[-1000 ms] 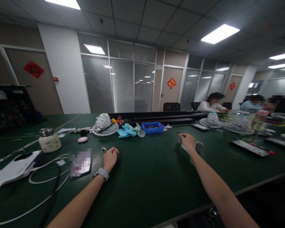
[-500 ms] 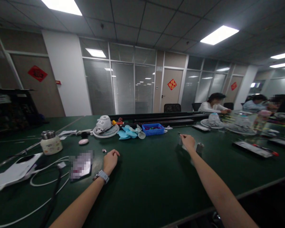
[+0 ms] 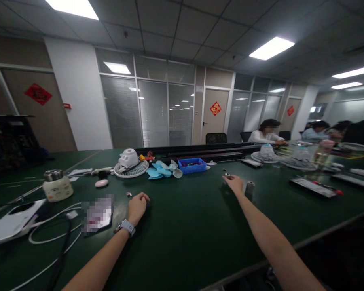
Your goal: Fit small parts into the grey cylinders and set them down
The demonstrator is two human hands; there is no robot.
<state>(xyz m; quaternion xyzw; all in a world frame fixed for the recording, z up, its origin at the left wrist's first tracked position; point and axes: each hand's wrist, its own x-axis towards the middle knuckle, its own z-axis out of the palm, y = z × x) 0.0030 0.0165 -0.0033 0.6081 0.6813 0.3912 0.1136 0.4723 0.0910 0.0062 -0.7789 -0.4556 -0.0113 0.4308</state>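
Note:
My right hand (image 3: 235, 184) reaches over the green table with its fingers closed round a small metal cylinder (image 3: 227, 175), mostly hidden by the fingers. Just beyond the fingertips is a tiny dark piece (image 3: 225, 169), too small to name. A second grey metal cylinder (image 3: 250, 187) stands upright to the right of that wrist. My left hand (image 3: 137, 207), with a watch (image 3: 125, 228) at its wrist, rests on the table. Its fingers are loosely curled in and nothing shows in them. A small white earbud (image 3: 129, 194) lies close beside it.
Beyond my hands are a white fan part (image 3: 129, 161), blue fan blades (image 3: 163, 169) and a blue bin (image 3: 191, 166) of small parts. A jar (image 3: 57, 186), a phone (image 3: 98, 216) and cables lie left. Trays (image 3: 314, 187) lie right; a person (image 3: 265, 133) sits across.
The view has shifted slightly. My right fingers have come down from holding a thin small piece above the near cylinder to gripping that cylinder. My left hand stays put.

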